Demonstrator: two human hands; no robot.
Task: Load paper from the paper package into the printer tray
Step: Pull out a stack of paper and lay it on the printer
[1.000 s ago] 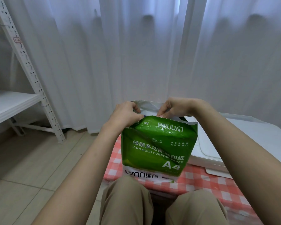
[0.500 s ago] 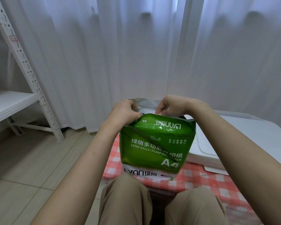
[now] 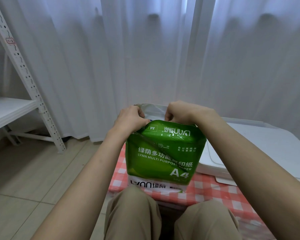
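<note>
A green and white A4 paper package [image 3: 163,158] stands upright on the near edge of a table with a red checked cloth [image 3: 213,189]. Its top is open, and the silver inner flap [image 3: 154,110] stands up behind the green front flap. My left hand [image 3: 130,118] pinches the top edge at the left corner. My right hand [image 3: 178,111] grips the top edge at the right. The white printer [image 3: 256,149] lies on the table just right of the package, partly behind my right forearm. Its tray is not visible.
White curtains [image 3: 145,58] hang right behind the table. A white metal shelf rack [image 3: 24,87] stands at the left on a tiled floor [image 3: 24,179]. My knees in beige trousers [image 3: 132,213] are under the table's near edge.
Both hands stay at the package's top edge with almost no shift. The view has drifted slightly, and the package sits a little higher in the frame.
</note>
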